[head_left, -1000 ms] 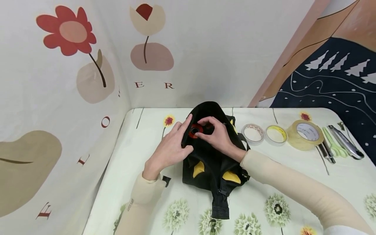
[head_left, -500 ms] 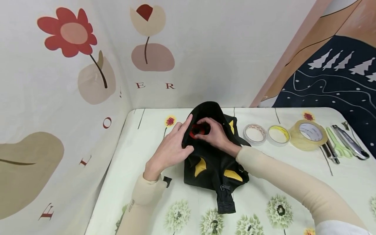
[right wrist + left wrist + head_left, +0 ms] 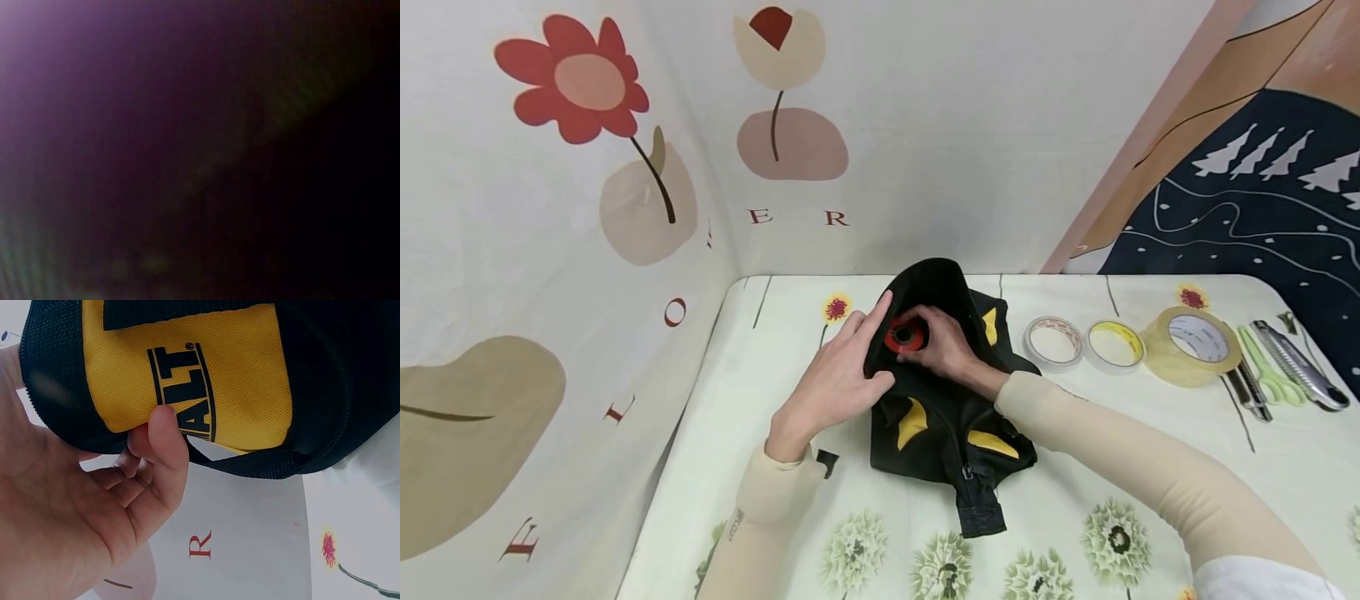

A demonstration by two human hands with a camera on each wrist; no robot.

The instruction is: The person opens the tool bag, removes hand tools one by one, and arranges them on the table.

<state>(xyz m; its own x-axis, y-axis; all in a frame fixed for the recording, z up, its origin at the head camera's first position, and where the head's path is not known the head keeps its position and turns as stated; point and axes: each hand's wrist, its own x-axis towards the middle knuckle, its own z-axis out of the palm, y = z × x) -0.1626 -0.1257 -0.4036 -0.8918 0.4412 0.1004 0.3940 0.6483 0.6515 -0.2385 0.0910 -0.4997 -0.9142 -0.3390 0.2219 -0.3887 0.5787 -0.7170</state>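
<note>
A black soft tool bag with yellow patches lies on the table, its zipped mouth spread open. My left hand grips the left edge of that mouth. In the left wrist view, fingers of this hand curl against the bag's outside, with one fingertip on the yellow lettered panel. Inside the mouth, my right hand pinches a red ring-shaped roll, like a roll of tape, between thumb and fingers. The right wrist view is dark and blurred.
Right of the bag stand two narrow tape rolls and a wide clear tape roll. Farther right lie a small dark cutter, green scissors and a large utility knife. A fabric backdrop rises behind the table.
My right hand has moved slightly left and deeper into the bag with the red roll. The bag's zip tab end has shifted a little right and up. My left hand stays put.
</note>
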